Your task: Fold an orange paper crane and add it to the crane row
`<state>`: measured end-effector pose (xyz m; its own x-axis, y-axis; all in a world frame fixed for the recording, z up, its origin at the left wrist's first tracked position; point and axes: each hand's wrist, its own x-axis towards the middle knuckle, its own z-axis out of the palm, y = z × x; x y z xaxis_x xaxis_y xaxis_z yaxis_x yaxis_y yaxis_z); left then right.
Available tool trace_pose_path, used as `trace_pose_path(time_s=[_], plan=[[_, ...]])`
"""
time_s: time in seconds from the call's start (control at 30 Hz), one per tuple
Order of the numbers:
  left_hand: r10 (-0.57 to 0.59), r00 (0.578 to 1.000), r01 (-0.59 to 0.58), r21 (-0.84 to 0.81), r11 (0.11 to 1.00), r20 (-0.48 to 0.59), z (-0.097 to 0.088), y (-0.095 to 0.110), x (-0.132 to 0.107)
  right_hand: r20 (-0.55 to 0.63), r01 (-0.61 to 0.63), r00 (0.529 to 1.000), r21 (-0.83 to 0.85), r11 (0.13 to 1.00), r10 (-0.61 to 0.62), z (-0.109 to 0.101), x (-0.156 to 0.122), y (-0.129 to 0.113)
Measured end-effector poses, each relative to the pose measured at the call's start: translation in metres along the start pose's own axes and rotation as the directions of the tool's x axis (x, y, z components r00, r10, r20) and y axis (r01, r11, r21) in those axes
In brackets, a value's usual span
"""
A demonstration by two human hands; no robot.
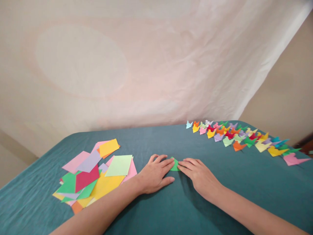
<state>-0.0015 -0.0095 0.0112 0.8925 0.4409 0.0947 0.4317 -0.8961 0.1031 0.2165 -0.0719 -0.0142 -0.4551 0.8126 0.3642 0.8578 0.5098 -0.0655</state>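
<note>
A small piece of green origami paper (174, 164), folded to a roughly triangular shape, lies on the cloth between my two hands. My left hand (156, 174) rests flat at its left side, fingers stretched out and the thumb apart on the cloth, fingertips touching the paper. From the right, my right hand (199, 176) reaches in with fingers extended, their tips on the paper's right edge; its thumb is hidden. Part of the green paper is covered by the fingertips of both hands.
A teal cloth (151, 140) covers the table. At the left lies a loose pile of coloured paper squares (110, 186), close to my left forearm. Several folded paper birds (239, 138) stand in rows at the back right. A pale sheet (156, 65) hangs behind the table.
</note>
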Motion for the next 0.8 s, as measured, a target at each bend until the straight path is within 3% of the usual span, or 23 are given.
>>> trace_pose_path(time_s=[0.37, 0.8], plan=[[0.043, 0.998, -0.044, -0.024, 0.999, -0.044, -0.0011, 0.0026, -0.0006, -0.040, 0.084, 0.995, -0.122, 0.989, -0.089, 0.0090, 0.0038, -0.0042], [0.057, 0.997, -0.054, 0.054, 0.997, -0.060, -0.0084, 0.0079, -0.0016, -0.034, 0.087, 0.995, -0.103, 0.991, -0.091, 0.0031, 0.0069, -0.0072]])
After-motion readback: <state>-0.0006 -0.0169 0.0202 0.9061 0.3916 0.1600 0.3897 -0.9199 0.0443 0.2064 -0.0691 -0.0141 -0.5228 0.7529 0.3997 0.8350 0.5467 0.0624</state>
